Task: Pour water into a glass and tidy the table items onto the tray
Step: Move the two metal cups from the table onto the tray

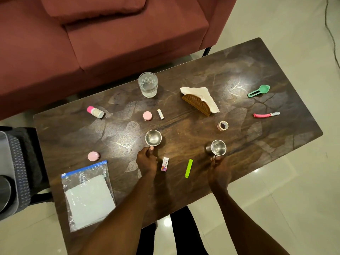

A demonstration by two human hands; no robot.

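Left hand pinches steel cup at near rim; right hand grips steel mug by handle. Glass, holding water, stands beyond cup. Tray sits far left, off table. Risk: thin pinch slips, cup drops in carry.

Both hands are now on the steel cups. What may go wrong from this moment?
1. The left hand holds the left steel cup only at its near rim, so the cup may tip or slip when lifted.
2. The small box and the green clip lie between the wrists; a forearm may knock them off the near table edge.
3. The glass already holds water; reaching past it for the far items may spill it.
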